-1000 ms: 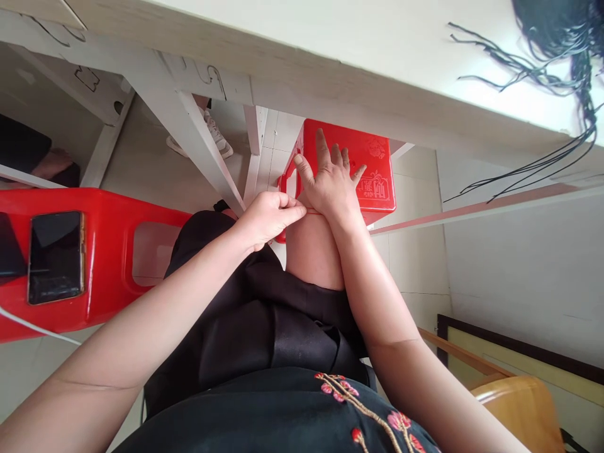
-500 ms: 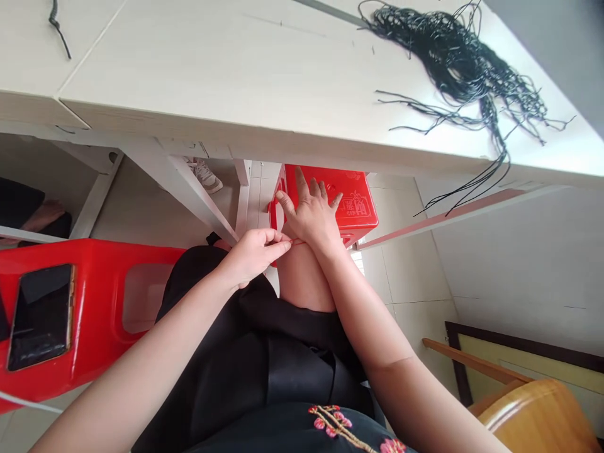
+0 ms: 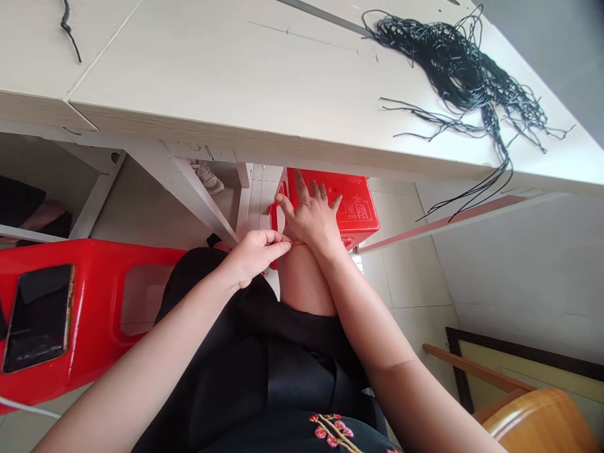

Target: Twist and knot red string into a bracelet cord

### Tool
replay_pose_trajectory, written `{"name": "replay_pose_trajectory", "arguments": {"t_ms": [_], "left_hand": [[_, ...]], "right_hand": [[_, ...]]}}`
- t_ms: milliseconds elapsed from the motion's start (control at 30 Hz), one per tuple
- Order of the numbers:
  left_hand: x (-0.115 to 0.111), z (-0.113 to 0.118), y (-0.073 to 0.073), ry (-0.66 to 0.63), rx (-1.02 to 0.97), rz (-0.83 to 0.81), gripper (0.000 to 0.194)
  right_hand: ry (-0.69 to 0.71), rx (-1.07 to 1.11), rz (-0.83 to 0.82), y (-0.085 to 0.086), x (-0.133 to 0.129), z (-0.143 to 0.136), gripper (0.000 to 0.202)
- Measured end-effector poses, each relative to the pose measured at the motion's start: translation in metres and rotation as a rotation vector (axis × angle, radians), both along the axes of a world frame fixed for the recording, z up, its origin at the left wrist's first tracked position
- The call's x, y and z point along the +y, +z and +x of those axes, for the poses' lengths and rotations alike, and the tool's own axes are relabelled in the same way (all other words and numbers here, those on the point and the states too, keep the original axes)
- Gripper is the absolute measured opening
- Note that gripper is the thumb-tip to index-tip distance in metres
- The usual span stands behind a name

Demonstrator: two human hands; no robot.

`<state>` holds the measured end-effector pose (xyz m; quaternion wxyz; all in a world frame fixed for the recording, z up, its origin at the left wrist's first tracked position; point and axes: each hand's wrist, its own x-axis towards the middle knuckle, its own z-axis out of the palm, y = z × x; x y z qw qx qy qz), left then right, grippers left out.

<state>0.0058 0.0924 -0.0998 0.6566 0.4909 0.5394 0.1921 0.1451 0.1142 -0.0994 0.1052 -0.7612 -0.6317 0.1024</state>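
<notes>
My left hand [image 3: 257, 255] pinches a thin red cord [image 3: 297, 242] between thumb and fingertips. The cord runs to the wrist of my right hand [image 3: 314, 217], over my bare knee [image 3: 304, 283]. The fingers of my right hand are spread, palm down, and hold nothing. Past the fingertips is a red stool [image 3: 356, 201] under the table edge. A tangled bundle of black cords [image 3: 453, 69] lies on the white table [image 3: 212, 82], with some ends hanging over its front edge.
A phone [image 3: 38, 318] rests on another red stool [image 3: 94, 302] at the left. A short black cord [image 3: 68, 28] is on the table at top left. A wooden chair [image 3: 542, 421] stands at lower right. Under the table shows a person's shoe [image 3: 207, 178].
The view has shifted very slightly, so the table and black cords appear a little displaced. Both hands keep the same pose, the left one still pinching the red cord.
</notes>
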Motion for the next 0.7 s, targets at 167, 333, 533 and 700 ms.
{"name": "replay_pose_trajectory", "arguments": {"t_ms": [167, 333, 533, 700], "left_hand": [[-0.0002, 0.0005, -0.0029, 0.005, -0.006, -0.005, 0.022], [0.0006, 0.0006, -0.0021, 0.007, -0.003, -0.012, 0.022], [0.0005, 0.0014, 0.0027, -0.002, -0.016, -0.008, 0.02], [-0.0006, 0.0021, 0.0052, 0.004, -0.008, -0.047, 0.016]], "right_hand": [[-0.01, -0.019, 0.045, -0.0007, 0.0027, -0.0002, 0.074], [-0.005, 0.01, 0.047, 0.0011, 0.0022, 0.0005, 0.073], [-0.005, 0.046, 0.011, 0.0046, 0.001, 0.002, 0.074], [-0.005, 0.076, -0.018, 0.0046, 0.0011, 0.0034, 0.075]]}}
